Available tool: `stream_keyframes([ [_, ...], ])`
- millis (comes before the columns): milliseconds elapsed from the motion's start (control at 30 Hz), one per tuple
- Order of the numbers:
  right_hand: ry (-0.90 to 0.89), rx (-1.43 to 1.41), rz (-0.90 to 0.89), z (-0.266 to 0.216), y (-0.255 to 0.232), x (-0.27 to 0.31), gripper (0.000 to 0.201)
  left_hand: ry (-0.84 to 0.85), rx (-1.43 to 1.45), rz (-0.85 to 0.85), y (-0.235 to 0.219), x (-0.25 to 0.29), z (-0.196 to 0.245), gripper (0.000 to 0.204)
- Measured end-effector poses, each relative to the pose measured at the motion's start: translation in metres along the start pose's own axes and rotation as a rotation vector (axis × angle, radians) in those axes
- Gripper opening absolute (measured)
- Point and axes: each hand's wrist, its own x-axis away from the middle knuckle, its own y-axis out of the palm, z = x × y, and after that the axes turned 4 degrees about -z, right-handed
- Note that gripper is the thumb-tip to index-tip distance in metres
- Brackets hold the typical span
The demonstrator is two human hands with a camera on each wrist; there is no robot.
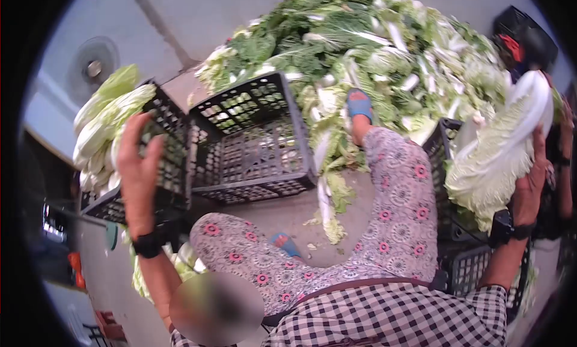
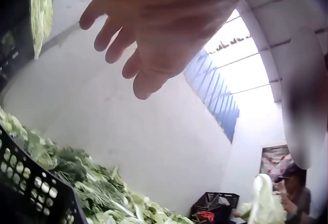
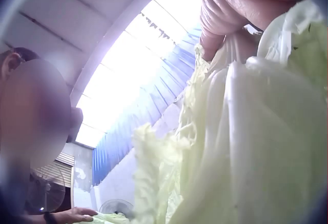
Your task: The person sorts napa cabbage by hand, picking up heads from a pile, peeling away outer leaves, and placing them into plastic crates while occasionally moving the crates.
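Note:
In the head view a large napa cabbage (image 1: 502,149) is held up at the right by my right hand (image 1: 532,176), whose fingers curl round its side. The right wrist view shows the same cabbage (image 3: 266,147) close up, gripped by the hand (image 3: 246,8) above it. My left hand (image 1: 139,167) is raised beside the left crate of cabbages (image 1: 96,127), fingers apart and holding nothing. Spread fingers of that hand (image 2: 164,29) also show in the left wrist view.
A black crate (image 1: 255,146) stands between the left crate and a large pile of cabbage leaves (image 1: 390,52). Another black crate (image 1: 442,140) is beside the right knee. A fan (image 1: 93,67) is at the back left; another person (image 2: 297,193) holds a cabbage.

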Motion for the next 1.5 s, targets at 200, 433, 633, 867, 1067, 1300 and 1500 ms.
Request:
stream_keyframes([
  [200,0.362,-0.474,0.138,0.026,-0.069,0.003,0.044,-0.286,-0.503,-0.201,-0.004,0.052,-0.216,0.05],
  [433,0.478,-0.375,0.242,0.071,-0.114,0.007,0.044,-0.416,-0.664,-0.235,-0.003,0.047,-0.162,0.047],
  [633,0.41,-0.144,0.416,0.052,-0.142,0.002,0.049,-0.377,-0.689,-0.191,0.0,0.054,-0.189,0.048],
  [867,0.34,0.239,0.449,0.027,-0.185,-0.017,0.055,-0.464,-0.724,-0.234,-0.001,0.049,-0.191,0.05],
  [1067,0.417,0.301,0.49,0.057,-0.192,-0.036,0.06,-0.381,-0.714,-0.206,-0.002,0.054,-0.204,0.05],
  [1300,0.779,0.466,0.019,0.187,-0.208,-0.016,0.059,-0.402,-0.707,-0.201,-0.001,0.052,-0.196,0.049],
  [1500,0.753,0.275,0.072,0.152,-0.196,-0.018,0.057,-0.401,-0.713,-0.199,-0.002,0.054,-0.198,0.048],
])
